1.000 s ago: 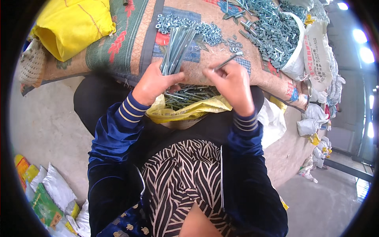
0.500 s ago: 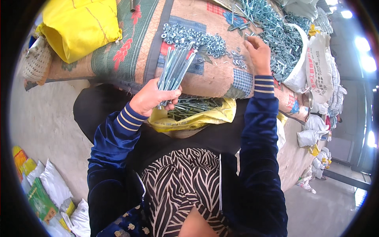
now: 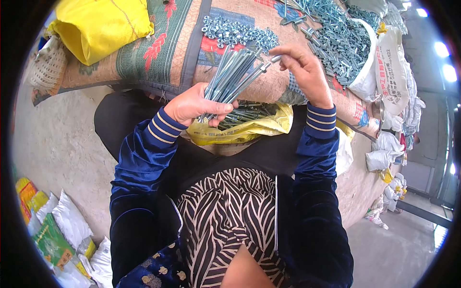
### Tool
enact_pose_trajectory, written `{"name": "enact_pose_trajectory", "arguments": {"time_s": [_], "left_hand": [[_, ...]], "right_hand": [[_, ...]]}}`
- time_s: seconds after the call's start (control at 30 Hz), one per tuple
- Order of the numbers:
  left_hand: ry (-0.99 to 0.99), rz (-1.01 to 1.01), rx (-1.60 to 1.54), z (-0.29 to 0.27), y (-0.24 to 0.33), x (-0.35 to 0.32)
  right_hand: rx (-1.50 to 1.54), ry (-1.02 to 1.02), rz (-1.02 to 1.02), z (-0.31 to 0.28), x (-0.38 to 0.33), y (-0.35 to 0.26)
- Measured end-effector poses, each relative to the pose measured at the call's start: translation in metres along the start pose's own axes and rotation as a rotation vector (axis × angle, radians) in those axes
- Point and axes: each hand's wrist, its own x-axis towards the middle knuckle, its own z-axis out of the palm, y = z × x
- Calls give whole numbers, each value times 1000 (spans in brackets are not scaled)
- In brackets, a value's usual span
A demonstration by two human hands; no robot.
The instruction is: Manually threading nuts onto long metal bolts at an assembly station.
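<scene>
My left hand [image 3: 194, 105] grips a bundle of long silver bolts [image 3: 230, 77] that fans upward over a patterned quilt [image 3: 168, 53]. My right hand [image 3: 300, 72] is raised beside the bundle's top, its fingertips pinching a small metal nut [image 3: 276, 58] at the end of one bolt. Below the hands, a yellow bag [image 3: 245, 127] in my lap holds more bolts. A pile of loose nuts [image 3: 235, 33] lies on the quilt just beyond the bundle.
A heap of bolts and fittings [image 3: 331, 33] spills from a white sack [image 3: 384, 57] at the upper right. A yellow bag [image 3: 101, 26] rests at the upper left. Printed sacks [image 3: 53, 230] lie on the concrete floor at the lower left, white sacks [image 3: 389, 153] at the right.
My right hand reached out to the pile at the upper right, then came back to the top of the bundle with a nut. The left hand kept hold of the bolts.
</scene>
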Motion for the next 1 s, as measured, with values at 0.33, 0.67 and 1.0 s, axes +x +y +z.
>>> {"name": "enact_pose_trajectory", "arguments": {"time_s": [0.33, 0.67, 1.0], "left_hand": [[50, 47, -249, -14, -3, 21], [72, -8, -325, -20, -2, 24], [-46, -15, -131, -15, 2, 12]], "right_hand": [[-154, 165, -179, 59, -3, -16], [64, 362, 42, 50, 10, 21], [349, 30, 161, 10, 10, 17]]}}
